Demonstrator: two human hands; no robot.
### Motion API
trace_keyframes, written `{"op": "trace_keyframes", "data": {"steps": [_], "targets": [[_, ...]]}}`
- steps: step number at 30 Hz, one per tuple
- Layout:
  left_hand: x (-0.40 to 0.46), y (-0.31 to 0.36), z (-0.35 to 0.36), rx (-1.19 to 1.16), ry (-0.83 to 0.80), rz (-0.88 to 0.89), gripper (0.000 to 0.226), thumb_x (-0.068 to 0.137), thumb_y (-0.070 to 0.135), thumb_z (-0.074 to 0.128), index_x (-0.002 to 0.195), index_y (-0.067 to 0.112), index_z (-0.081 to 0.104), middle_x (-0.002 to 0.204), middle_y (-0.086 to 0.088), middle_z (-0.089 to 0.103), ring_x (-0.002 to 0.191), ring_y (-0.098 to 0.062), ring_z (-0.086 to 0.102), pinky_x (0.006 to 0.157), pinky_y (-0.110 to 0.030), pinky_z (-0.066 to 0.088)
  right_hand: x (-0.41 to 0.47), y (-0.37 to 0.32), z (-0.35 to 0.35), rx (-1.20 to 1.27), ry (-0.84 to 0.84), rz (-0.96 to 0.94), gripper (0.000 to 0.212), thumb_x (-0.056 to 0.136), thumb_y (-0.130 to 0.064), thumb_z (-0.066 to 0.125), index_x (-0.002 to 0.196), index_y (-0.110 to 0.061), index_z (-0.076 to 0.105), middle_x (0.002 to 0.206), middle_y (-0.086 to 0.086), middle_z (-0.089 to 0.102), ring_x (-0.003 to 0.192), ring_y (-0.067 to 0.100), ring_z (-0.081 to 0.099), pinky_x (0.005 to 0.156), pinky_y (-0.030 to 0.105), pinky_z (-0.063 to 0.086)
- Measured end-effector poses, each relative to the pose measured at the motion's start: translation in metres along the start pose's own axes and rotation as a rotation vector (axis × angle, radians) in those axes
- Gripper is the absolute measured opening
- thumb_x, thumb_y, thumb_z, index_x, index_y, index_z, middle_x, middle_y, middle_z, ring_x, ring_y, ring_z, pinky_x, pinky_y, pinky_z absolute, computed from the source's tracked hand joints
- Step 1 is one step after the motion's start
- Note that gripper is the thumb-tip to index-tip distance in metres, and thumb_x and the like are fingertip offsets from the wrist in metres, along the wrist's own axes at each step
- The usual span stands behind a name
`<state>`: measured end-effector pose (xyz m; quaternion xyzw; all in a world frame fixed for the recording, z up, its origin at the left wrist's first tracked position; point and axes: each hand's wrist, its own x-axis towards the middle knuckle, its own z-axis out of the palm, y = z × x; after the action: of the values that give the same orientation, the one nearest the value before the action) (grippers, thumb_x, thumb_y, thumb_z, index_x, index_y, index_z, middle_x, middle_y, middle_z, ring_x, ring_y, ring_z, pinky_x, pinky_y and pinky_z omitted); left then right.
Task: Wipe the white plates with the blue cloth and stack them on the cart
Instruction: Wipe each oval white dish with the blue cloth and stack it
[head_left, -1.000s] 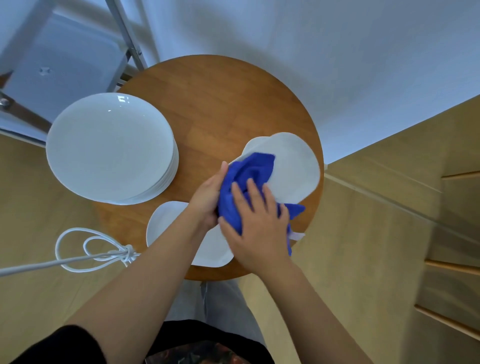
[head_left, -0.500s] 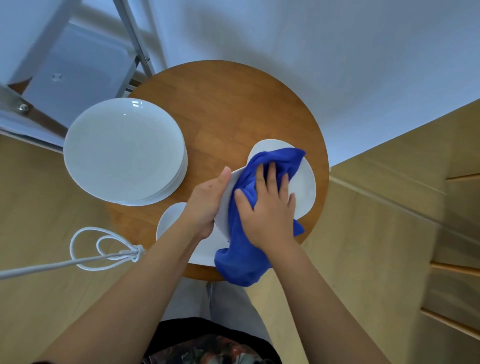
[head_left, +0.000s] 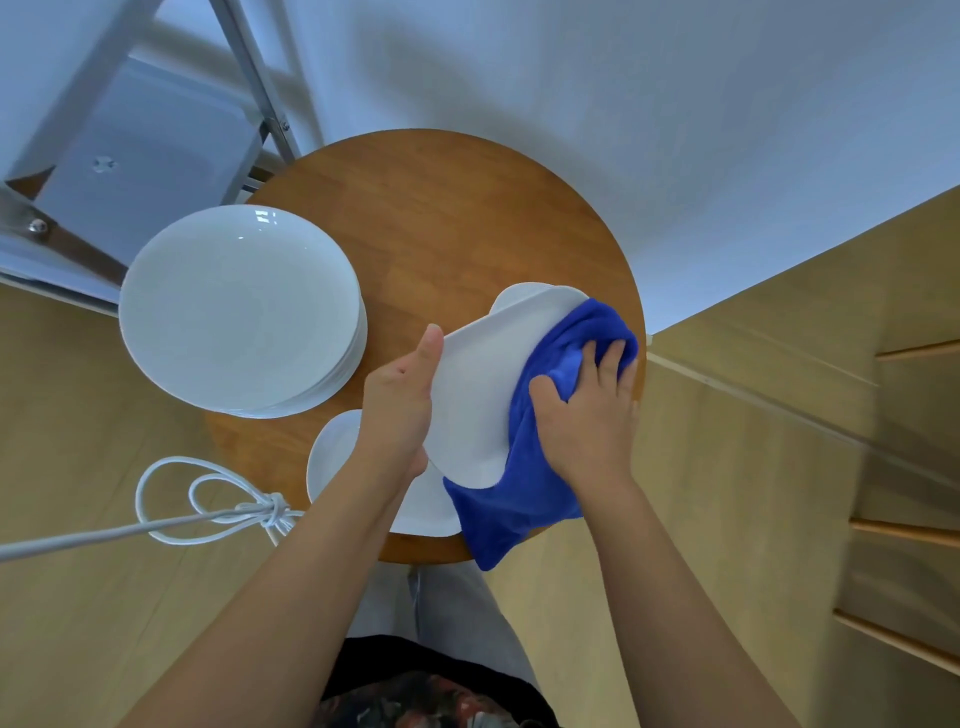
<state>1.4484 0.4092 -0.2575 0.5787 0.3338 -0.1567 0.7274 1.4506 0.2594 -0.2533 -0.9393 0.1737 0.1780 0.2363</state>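
Left hand (head_left: 400, 400) grips tilted plate (head_left: 478, 395); right hand (head_left: 587, 415) clutches blue cloth (head_left: 524, 499), hiding its rim.

You stand over a round wooden table (head_left: 441, 218) on a pale wood floor (head_left: 78, 597), against a white wall (head_left: 623, 104), with wooden steps (head_left: 893, 545) at your right.

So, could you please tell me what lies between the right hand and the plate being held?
The blue cloth: in the head view the right hand presses it against the held plate, which the left hand grips.
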Motion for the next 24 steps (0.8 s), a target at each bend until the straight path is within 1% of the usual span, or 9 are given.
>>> {"op": "trace_keyframes", "data": {"steps": [5,8,11,13,15,18,20,22,24], "targets": [[0.003,-0.006,0.01,-0.032,0.105,-0.016,0.033,0.09,0.054,0.05,0.078,0.026,0.064,0.078,0.001,0.07,0.079,-0.022,0.069,0.065,-0.032,0.058,-0.031,-0.012,0.019,-0.071,-0.027,0.017,0.071,0.093,-0.039,0.035,0.152,-0.011,0.007,0.16,0.006,0.006,0.147,0.022,-0.002,0.118,0.042,0.003],[0.005,-0.006,0.018,-0.059,0.147,-0.061,0.036,0.089,0.057,0.05,0.078,0.025,0.065,0.082,0.0,0.07,0.081,-0.02,0.067,0.07,-0.035,0.058,-0.046,-0.023,0.03,-0.089,-0.058,-0.051,0.072,0.092,-0.041,0.035,0.152,-0.013,0.006,0.16,0.009,0.005,0.147,0.026,0.003,0.118,0.045,0.01],[0.009,-0.001,0.017,-0.022,0.142,-0.042,0.04,0.089,0.059,0.047,0.083,0.024,0.065,0.085,-0.001,0.071,0.082,-0.018,0.068,0.071,-0.03,0.058,-0.056,-0.025,0.032,-0.087,-0.14,-0.247,0.075,0.084,-0.045,0.037,0.151,-0.023,0.01,0.161,0.002,0.004,0.147,0.026,0.001,0.117,0.048,0.006],[0.01,0.003,0.017,-0.039,0.127,-0.047,0.041,0.09,0.058,0.048,0.086,0.021,0.066,0.091,-0.005,0.072,0.088,-0.022,0.068,0.079,-0.036,0.058,-0.059,-0.019,0.03,-0.102,-0.211,-0.371,0.076,0.079,-0.044,0.048,0.149,-0.029,0.021,0.16,-0.004,0.006,0.147,0.024,-0.001,0.116,0.051,0.0],[0.01,0.006,0.017,-0.057,0.119,-0.08,0.04,0.09,0.057,0.05,0.086,0.02,0.066,0.091,-0.005,0.072,0.088,-0.023,0.068,0.079,-0.037,0.058,-0.063,-0.009,0.028,-0.128,-0.218,-0.465,0.072,0.076,-0.04,0.058,0.143,-0.031,0.034,0.159,-0.007,0.013,0.147,0.021,0.001,0.115,0.052,-0.002],[0.01,0.007,0.015,-0.055,0.092,-0.115,0.041,0.09,0.056,0.049,0.083,0.02,0.066,0.083,-0.001,0.072,0.083,-0.021,0.068,0.071,-0.034,0.058,-0.066,0.005,0.021,-0.175,-0.144,-0.569,0.064,0.067,-0.031,0.07,0.129,-0.025,0.054,0.149,-0.002,0.039,0.143,0.027,0.024,0.113,0.06,0.013],[0.011,0.01,0.008,-0.006,0.054,-0.131,0.048,0.089,0.059,0.048,0.09,0.016,0.067,0.09,-0.007,0.073,0.09,-0.028,0.068,0.078,-0.04,0.057,-0.065,0.014,0.017,-0.231,-0.055,-0.633,0.061,0.059,-0.026,0.078,0.118,-0.021,0.065,0.136,0.002,0.055,0.133,0.032,0.041,0.105,0.064,0.028],[0.014,0.014,0.0,0.055,-0.01,-0.138,0.05,0.088,0.062,0.048,0.095,0.016,0.067,0.093,-0.008,0.073,0.093,-0.03,0.068,0.083,-0.045,0.056,-0.063,0.023,0.015,-0.252,0.035,-0.679,0.058,0.054,-0.021,0.081,0.11,-0.019,0.069,0.127,0.003,0.062,0.126,0.034,0.05,0.099,0.064,0.037],[0.017,0.019,-0.008,0.107,-0.045,-0.129,0.043,0.087,0.062,0.05,0.088,0.022,0.066,0.08,-0.001,0.074,0.087,-0.025,0.068,0.076,-0.042,0.057,-0.057,0.033,0.012,-0.262,0.106,-0.69,0.056,0.053,-0.018,0.08,0.108,-0.017,0.071,0.124,0.005,0.064,0.123,0.035,0.053,0.096,0.064,0.039]]}}
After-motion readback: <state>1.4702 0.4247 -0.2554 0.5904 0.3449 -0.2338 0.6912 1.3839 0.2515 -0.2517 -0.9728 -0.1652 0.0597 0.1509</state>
